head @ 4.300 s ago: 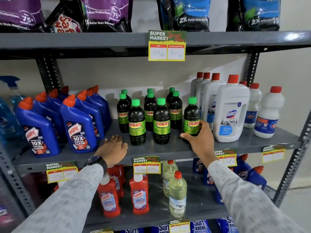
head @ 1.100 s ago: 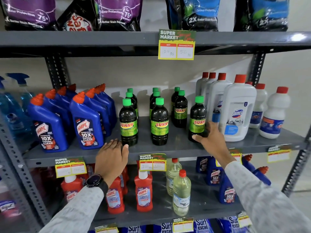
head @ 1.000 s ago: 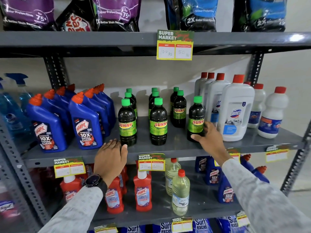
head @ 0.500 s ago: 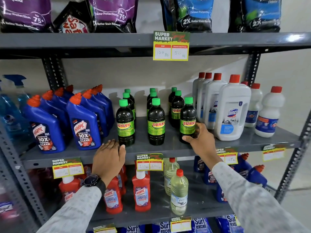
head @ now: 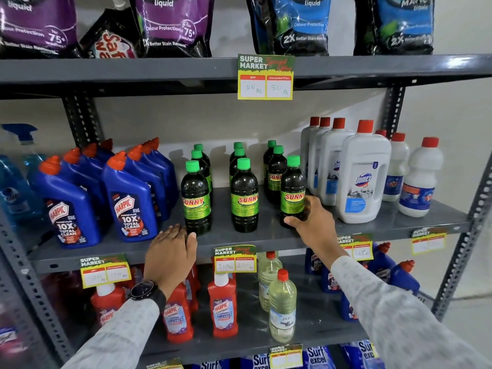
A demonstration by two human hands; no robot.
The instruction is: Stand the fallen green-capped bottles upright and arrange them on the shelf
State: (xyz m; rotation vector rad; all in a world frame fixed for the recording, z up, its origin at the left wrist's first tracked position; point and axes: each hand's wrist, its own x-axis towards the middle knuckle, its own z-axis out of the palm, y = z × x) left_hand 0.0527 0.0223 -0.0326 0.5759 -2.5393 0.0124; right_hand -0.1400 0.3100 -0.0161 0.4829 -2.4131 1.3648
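Several dark green-capped Sunny bottles stand upright in three rows on the grey middle shelf (head: 266, 237). My right hand (head: 310, 221) grips the base of the front right bottle (head: 292, 190). The front middle bottle (head: 244, 195) and the front left bottle (head: 196, 198) stand free. My left hand (head: 170, 255) lies flat on the shelf's front edge, fingers together, its fingertips just touching the foot of the front left bottle. None of the green-capped bottles lies on its side.
Blue Harpic bottles (head: 127, 198) crowd the shelf's left side, white red-capped bottles (head: 363, 174) its right. Price tags (head: 235, 258) hang on the shelf edge. Red Harpic bottles (head: 223, 307) and clear bottles (head: 282, 310) fill the lower shelf; detergent pouches (head: 173, 25) sit above.
My right hand has slid the front right bottle leftward and forward, closer to the other rows. My left hand stays on the shelf edge. The view has shifted slightly.
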